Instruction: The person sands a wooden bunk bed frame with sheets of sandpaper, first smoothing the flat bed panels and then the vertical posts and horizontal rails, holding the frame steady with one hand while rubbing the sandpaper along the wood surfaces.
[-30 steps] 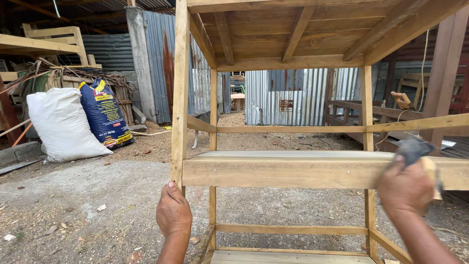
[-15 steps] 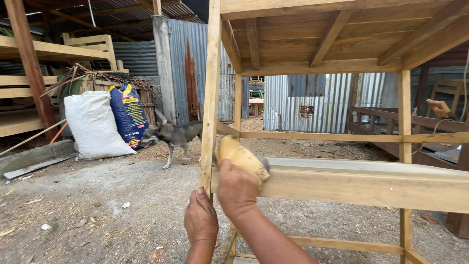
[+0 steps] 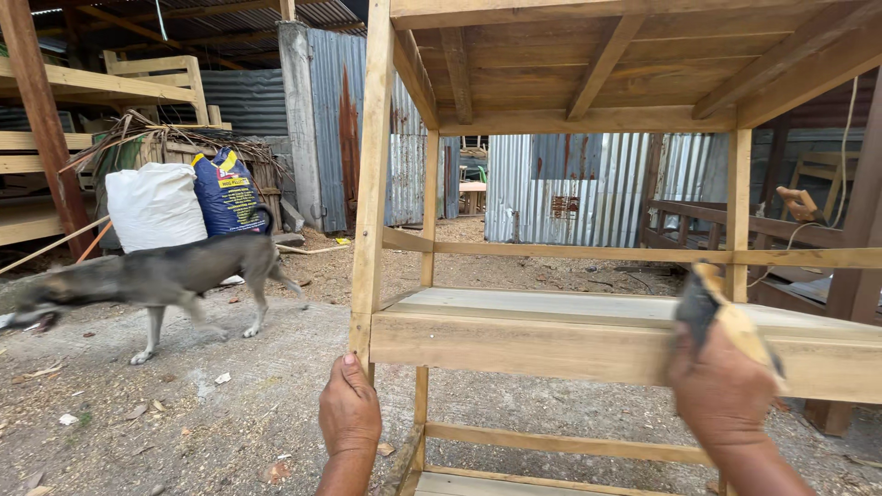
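A bare wooden shelf frame [image 3: 588,344] stands in front of me, with a middle shelf board and a slatted top. My left hand [image 3: 349,413] grips the lower part of the front left post [image 3: 372,184], just under the shelf rail. My right hand [image 3: 721,390] presses a folded piece of sandpaper [image 3: 721,317], tan with a dark side, against the front rail toward the right end. The hand and paper are blurred.
A grey dog [image 3: 156,276] walks left across the dirt ground at the left. Behind it stand a white sack [image 3: 152,207] and a blue sack [image 3: 228,193]. Corrugated metal walls [image 3: 588,184] close the back. More wooden frames [image 3: 55,119] stand at far left and right.
My right hand with the sandpaper slid from the rail's left end near the post to its right part. The dog walked from behind the post out to the left.
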